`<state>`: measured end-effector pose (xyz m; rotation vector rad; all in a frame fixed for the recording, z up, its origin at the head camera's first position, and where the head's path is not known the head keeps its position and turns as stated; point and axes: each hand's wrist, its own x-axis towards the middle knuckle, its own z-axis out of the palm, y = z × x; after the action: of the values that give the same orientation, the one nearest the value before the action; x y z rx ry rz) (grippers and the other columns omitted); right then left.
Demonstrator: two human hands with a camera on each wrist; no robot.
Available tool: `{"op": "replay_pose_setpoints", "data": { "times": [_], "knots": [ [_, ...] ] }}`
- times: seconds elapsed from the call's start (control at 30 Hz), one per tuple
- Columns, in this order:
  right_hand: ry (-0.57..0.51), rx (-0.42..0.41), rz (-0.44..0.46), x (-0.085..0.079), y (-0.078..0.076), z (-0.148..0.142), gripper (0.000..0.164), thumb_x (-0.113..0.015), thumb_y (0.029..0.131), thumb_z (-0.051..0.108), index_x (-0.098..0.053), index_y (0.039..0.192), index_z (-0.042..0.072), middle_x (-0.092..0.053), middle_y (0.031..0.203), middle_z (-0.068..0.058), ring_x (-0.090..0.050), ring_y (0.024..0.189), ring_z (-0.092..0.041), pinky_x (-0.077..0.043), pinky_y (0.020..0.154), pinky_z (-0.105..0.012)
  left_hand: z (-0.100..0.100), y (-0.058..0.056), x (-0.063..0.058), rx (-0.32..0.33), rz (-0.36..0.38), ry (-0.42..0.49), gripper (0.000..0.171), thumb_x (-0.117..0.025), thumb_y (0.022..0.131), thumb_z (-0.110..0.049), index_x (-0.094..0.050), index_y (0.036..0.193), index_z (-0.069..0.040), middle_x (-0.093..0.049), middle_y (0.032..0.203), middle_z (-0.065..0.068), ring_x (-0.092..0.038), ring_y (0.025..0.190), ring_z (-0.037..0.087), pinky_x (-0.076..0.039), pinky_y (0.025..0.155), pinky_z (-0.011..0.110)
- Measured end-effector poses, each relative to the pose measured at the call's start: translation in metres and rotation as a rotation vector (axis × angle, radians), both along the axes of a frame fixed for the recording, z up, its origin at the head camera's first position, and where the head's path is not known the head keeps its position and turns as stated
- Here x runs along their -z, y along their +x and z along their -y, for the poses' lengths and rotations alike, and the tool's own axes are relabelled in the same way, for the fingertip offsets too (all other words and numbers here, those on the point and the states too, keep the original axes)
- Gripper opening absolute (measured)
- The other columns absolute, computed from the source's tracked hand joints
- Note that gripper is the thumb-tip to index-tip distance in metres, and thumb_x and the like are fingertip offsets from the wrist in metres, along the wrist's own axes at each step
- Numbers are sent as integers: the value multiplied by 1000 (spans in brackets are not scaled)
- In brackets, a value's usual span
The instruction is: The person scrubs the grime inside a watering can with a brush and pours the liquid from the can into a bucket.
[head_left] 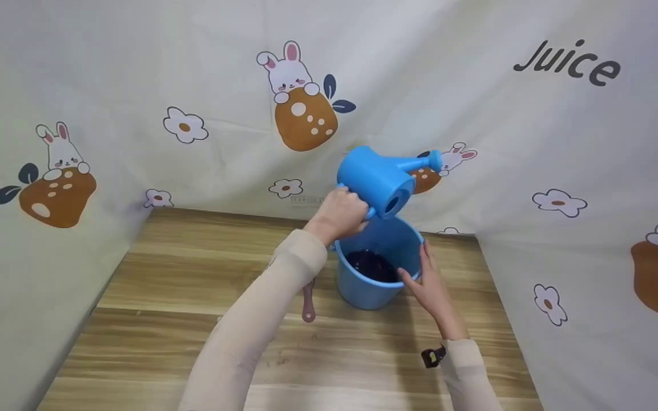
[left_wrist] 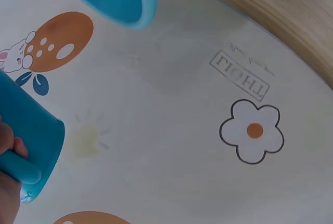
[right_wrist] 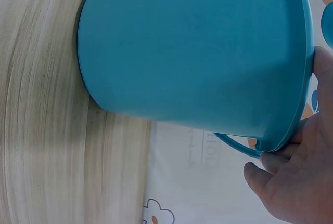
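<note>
My left hand [head_left: 340, 214] grips the handle of a blue watering can [head_left: 372, 177]. The can is tipped above the bucket, its opening facing down and its spout pointing right. No stream from it can be made out. Below stands a light blue bucket [head_left: 363, 294] with dark liquid [head_left: 370, 265] inside. My right hand [head_left: 429, 285] holds the bucket's right rim, thumb toward the inside. In the left wrist view, fingers wrap the handle of the watering can [left_wrist: 31, 125]. The right wrist view shows the bucket [right_wrist: 192, 52] upright, with my right hand [right_wrist: 307, 172] at its rim.
A pinkish-brown handle [head_left: 308, 302] lies on the wooden tabletop [head_left: 180, 262], left of the bucket; my left arm hides the rest of it. A pale printed cloth [head_left: 220, 68] hangs behind and along both sides. A dark band [head_left: 433, 357] sits at my right wrist.
</note>
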<state>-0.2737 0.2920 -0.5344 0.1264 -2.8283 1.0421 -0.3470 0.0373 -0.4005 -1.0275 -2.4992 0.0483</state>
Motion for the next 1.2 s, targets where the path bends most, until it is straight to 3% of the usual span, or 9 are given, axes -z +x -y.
{"op": "replay_pose_setpoints", "data": {
  "times": [0.13,0.27,0.4,0.63,0.93,1.2],
  "knots": [
    [-3,2,-7,1,0,0,85,-62,95,37,-17,155,-5,-10,165,-22,-17,151,-44,-21,120,-58,2,0,0,-26,104,72,42,-55,100,-32,-61,67,-8,-46,58,3,-59,68,23,-53,72,36],
    [-11,4,-2,1,-1,1,85,-63,95,36,-17,155,-5,-9,165,-22,-17,151,-44,-20,120,-58,6,0,-2,-41,206,158,45,-56,100,-31,-47,60,-10,-36,56,1,-51,63,22,-51,69,37],
    [-13,7,5,0,0,1,86,-63,95,35,-16,155,-5,-8,166,-22,-16,151,-44,-19,121,-58,10,0,-3,-53,300,254,48,-56,99,-27,-35,59,-15,-29,56,-1,-42,57,18,-42,59,33],
    [-26,-1,9,-1,1,1,86,-62,96,35,-14,155,-3,-6,166,-20,-16,151,-44,-19,121,-58,20,0,-5,-116,479,404,46,-54,100,-29,-40,58,-15,-34,52,-3,-43,50,14,-35,52,25],
    [-7,2,-19,3,-1,1,86,-63,95,35,-16,154,-5,-8,166,-21,-18,151,-43,-21,120,-57,37,-1,-1,-164,617,595,44,-57,94,-24,-37,55,-17,-33,51,-6,-37,48,11,-31,49,24],
    [-17,8,-21,3,0,1,85,-64,95,32,-16,155,-5,-9,165,-22,-18,150,-45,-21,120,-58,56,-2,12,-135,756,827,40,-56,95,-22,-40,59,-16,-37,52,-6,-38,49,10,-33,50,23]
  ]
}}
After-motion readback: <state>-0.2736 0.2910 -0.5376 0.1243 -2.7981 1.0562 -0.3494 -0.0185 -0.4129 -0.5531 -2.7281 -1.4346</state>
